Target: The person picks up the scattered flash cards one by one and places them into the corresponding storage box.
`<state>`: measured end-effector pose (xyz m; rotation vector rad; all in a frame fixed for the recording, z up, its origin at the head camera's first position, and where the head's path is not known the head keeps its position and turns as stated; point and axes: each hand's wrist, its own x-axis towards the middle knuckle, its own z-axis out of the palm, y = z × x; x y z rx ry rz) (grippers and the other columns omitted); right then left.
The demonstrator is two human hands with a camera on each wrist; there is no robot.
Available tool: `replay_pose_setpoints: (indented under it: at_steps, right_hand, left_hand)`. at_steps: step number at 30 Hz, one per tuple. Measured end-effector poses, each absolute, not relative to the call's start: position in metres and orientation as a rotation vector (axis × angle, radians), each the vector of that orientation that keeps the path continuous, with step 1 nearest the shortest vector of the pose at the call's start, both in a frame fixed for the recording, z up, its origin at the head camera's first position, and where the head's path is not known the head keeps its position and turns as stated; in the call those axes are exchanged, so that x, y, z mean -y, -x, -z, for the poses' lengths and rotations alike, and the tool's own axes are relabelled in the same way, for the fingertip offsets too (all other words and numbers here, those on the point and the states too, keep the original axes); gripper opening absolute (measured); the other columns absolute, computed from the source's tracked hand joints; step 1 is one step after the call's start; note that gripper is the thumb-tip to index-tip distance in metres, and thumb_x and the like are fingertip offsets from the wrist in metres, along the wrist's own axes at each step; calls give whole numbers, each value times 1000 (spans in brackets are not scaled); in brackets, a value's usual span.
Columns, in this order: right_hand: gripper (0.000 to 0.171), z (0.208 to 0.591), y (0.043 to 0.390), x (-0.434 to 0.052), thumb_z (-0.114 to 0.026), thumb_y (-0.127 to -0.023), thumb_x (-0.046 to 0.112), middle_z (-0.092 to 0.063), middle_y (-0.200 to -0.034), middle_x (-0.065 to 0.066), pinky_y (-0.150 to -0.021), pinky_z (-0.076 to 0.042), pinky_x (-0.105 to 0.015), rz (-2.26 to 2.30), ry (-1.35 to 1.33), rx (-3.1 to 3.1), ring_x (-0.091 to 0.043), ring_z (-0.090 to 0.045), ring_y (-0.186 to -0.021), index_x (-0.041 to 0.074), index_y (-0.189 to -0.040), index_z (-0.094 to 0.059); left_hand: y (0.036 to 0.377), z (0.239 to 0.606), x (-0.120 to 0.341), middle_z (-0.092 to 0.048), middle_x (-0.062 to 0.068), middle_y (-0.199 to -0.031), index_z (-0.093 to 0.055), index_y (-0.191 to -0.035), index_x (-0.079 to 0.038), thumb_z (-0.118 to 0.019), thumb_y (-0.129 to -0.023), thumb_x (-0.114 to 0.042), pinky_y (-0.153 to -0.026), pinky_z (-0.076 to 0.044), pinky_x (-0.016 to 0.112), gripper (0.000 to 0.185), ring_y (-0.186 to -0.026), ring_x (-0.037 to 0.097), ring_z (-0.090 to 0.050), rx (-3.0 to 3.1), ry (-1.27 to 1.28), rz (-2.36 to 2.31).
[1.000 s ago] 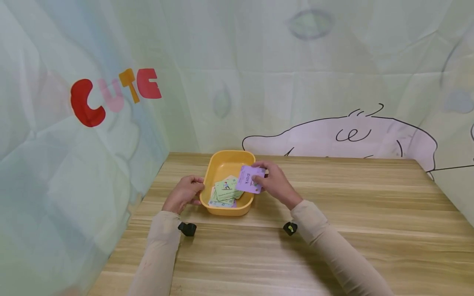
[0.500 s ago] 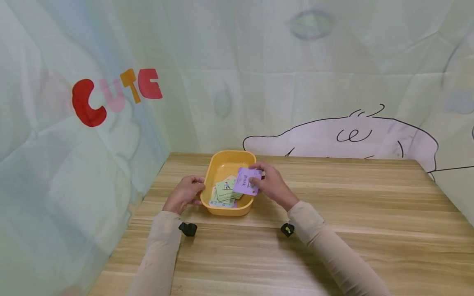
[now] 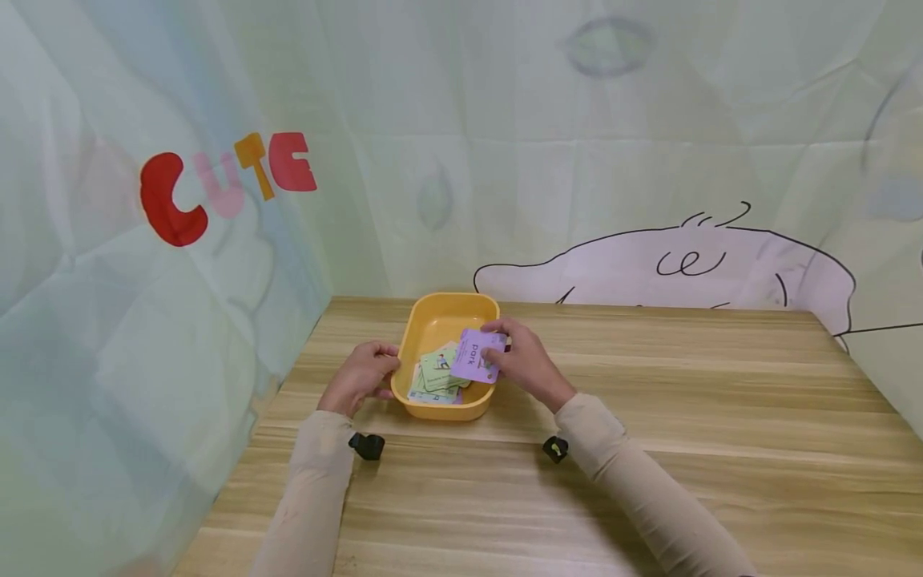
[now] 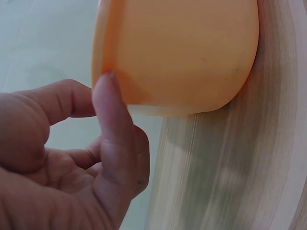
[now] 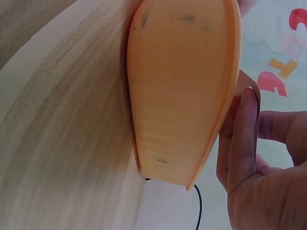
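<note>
A yellow-orange plastic tray (image 3: pixel 430 316) stands on the wooden table and holds several green and purple cards (image 3: pixel 437 375). My right hand (image 3: pixel 521 357) pinches a purple card (image 3: pixel 476 356) printed "park", held just above the tray's right rim. The left hand (image 3: pixel 360 377) grips the tray's left rim. In the left wrist view its thumb (image 4: pixel 112 124) presses the rim of the tray (image 4: pixel 187 52). The right wrist view shows the tray's outer wall (image 5: pixel 177 91) with my fingers (image 5: pixel 242 139) beside its rim.
The wooden table (image 3: pixel 685 417) reaches far to the right of the tray. A printed fabric backdrop (image 3: pixel 216 184) with the word "CUTE" closes off the left and back sides. Small black wrist devices (image 3: pixel 366 445) sit at both sleeves.
My right hand has carried the purple card a little left and lower, further over the tray. The left hand has stayed on the tray's rim.
</note>
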<state>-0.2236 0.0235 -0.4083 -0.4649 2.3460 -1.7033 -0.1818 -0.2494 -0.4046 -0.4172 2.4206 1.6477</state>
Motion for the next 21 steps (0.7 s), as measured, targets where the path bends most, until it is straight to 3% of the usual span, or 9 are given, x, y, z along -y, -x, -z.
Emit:
replay_pose_setpoints:
  at_steps: [6,15,21]
  right_hand:
    - [37,410,224,-20,-68,-95,3,-59,-122,-12,-68,-62,-32,1696,447,-2348,-24,-66,-90,9,-130,-60]
    - [37,408,224,-17,-69,-95,4,-60,-121,-12,-75,-63,-44,1669,429,-2366,-24,-65,-89,9,-131,-60]
    - [36,408,226,-15,-70,-95,6,-61,-119,-12,-72,-63,-37,1651,431,-2386,-22,-66,-88,8,-129,-61]
  left_hand:
    - [182,406,250,-59,17,-113,-54,-131,1,-53,-103,-13,-62,-62,32,30,-87,21,-61,-2416,411,-1651]
    - [182,405,248,-58,18,-115,-53,-132,1,-53,-104,-12,-61,-62,30,31,-89,22,-61,-2417,419,-1652]
    - [182,404,248,-58,18,-116,-53,-132,1,-53,-104,-12,-62,-61,30,31,-90,22,-61,-2417,432,-1644]
